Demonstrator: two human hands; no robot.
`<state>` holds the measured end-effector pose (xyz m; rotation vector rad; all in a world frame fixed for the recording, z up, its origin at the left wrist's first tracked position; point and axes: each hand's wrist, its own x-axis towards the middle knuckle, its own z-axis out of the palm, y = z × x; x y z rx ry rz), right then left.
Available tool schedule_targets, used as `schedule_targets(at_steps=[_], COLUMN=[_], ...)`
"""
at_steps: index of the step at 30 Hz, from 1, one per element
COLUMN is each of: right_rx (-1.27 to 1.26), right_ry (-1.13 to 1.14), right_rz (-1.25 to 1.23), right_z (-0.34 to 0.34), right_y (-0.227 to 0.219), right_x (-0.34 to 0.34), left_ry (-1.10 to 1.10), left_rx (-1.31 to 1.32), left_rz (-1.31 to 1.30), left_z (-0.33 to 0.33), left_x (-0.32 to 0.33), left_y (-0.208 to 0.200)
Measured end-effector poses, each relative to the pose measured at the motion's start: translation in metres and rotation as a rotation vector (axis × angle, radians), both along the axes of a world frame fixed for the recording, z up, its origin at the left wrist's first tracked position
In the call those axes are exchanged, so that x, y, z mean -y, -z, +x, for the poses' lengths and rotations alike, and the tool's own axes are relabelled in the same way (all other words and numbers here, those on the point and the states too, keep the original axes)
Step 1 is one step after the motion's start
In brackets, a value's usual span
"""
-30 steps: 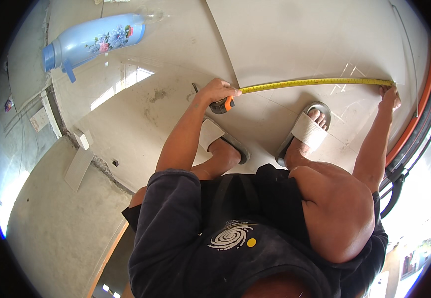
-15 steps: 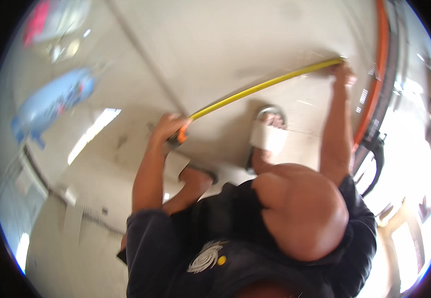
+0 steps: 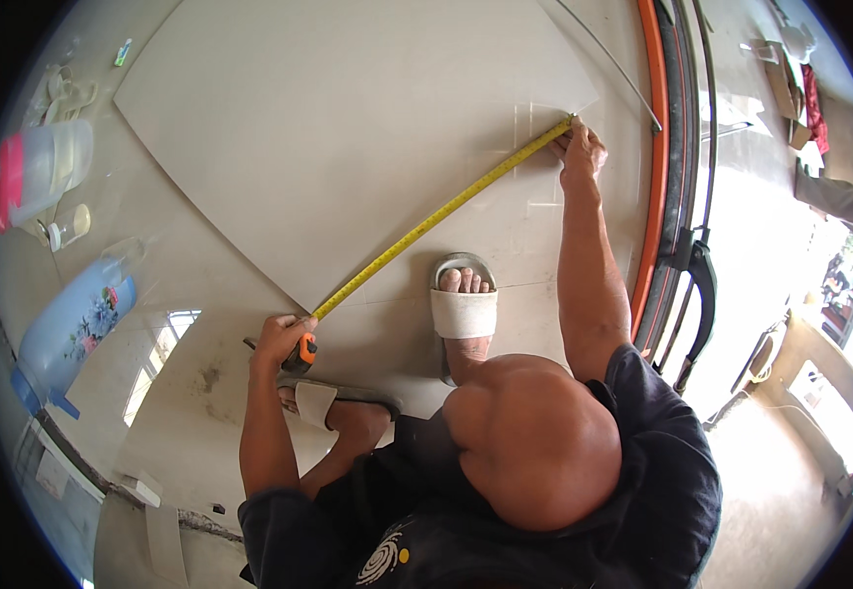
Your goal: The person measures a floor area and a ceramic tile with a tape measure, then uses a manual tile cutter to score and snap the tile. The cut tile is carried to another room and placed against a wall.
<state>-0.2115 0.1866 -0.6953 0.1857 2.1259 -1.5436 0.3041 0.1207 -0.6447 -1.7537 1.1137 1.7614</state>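
Observation:
A large pale tile [image 3: 348, 128] lies on the floor in front of me. Along its near edge stretches a yellow measuring tape blade [image 3: 443, 213], nearly straight. My left hand [image 3: 279, 340], fingers closed, holds the orange and black tape measure case [image 3: 301, 353] beside the tile's near-left corner. At the blade's far end, my right hand [image 3: 581, 154] pinches the tip by the tile's right corner. My sandalled feet [image 3: 464, 312] are on the floor close to the tape.
A long orange and black rail tool [image 3: 655, 196] with a black handle [image 3: 703, 294] runs along the right. To the left are a blue flowered jug [image 3: 78, 329], a clear container with a pink lid [image 3: 48, 172] and a small jar [image 3: 71, 227]. A plastic chair [image 3: 819, 393] stands at far right.
The blurred view has steadied and shifted right, showing more of the tile. The bowed tape has straightened along the tile's near edge, with both hands still gripping it.

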Motion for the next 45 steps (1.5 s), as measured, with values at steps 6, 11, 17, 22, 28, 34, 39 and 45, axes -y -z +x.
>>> schedule_targets(at_steps=[6, 11, 17, 22, 28, 34, 39, 45], right_rx=[-0.057, -0.145, -0.229, -0.103, -0.062, 0.292, -0.087, -0.909], right_ry=[-0.038, -0.044, 0.016, 0.074, -0.069, -0.547, -1.428, -1.538], right_rz=[0.026, 0.089, 0.266, -0.008, 0.103, -0.295, 0.013, 0.533], right_z=[-0.009, -0.016, -0.01, -0.006, 0.0, 0.136, 0.184, 0.054], right_y=[0.012, 0.028, 0.033, 0.035, 0.018, -0.048, -0.093, -0.157], right_x=[0.001, -0.001, -0.004, -0.007, -0.013, -0.011, 0.007, -0.041], left_ry=[0.002, -0.032, -0.014, -0.004, -0.011, 0.052, 0.168, 0.376], left_rx=[-0.005, 0.0, 0.003, -0.021, -0.043, -0.285, -0.288, 0.156], left_rz=[-0.018, -0.018, -0.016, -0.019, 0.09, 0.011, -0.368, -0.956], left_z=[0.001, 0.001, 0.002, 0.007, -0.006, -0.038, -0.03, 0.057], left_x=[-0.001, -0.001, 0.001, 0.002, 0.011, 0.031, 0.035, -0.015], left_y=[0.001, 0.002, -0.001, 0.004, -0.019, -0.088, -0.068, -0.013])
